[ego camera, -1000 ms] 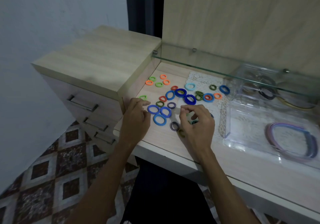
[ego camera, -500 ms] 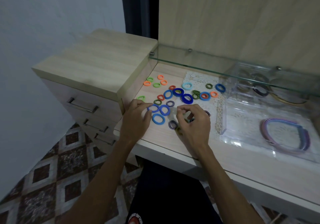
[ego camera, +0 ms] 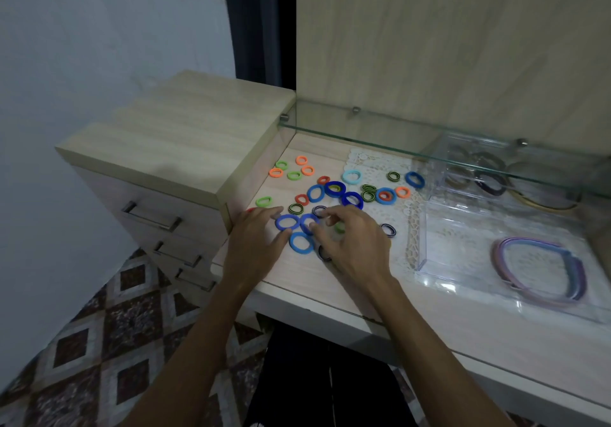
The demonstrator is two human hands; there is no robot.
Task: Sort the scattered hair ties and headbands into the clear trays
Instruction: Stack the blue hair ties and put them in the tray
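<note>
Several hair ties in blue, orange, green, red and striped colours lie scattered on the wooden desk (ego camera: pixel 297 271). My left hand (ego camera: pixel 254 244) rests flat with fingers spread, index and thumb on either side of a dark blue tie (ego camera: pixel 287 222). My right hand (ego camera: pixel 357 244) is curled, its fingertips touching a second blue tie (ego camera: pixel 309 223), and a green tie (ego camera: pixel 339 227) shows between its thumb and fingers. A lighter blue tie (ego camera: pixel 301 243) lies between both hands. The near clear tray (ego camera: pixel 426 228) holds purple and pink headbands (ego camera: pixel 542 268).
A glass shelf (ego camera: pixel 429 135) hangs low over the back of the desk and covers a second clear tray (ego camera: pixel 463 152) with dark headbands. A white lace mat (ego camera: pixel 373 158) lies under some ties. A taller drawer unit (ego camera: pixel 172 142) stands on the left.
My right hand has shifted left, and its fingers now reach the blue ties. My left hand's fingers have spread around the dark blue tie. The scattered ties further back stay in place.
</note>
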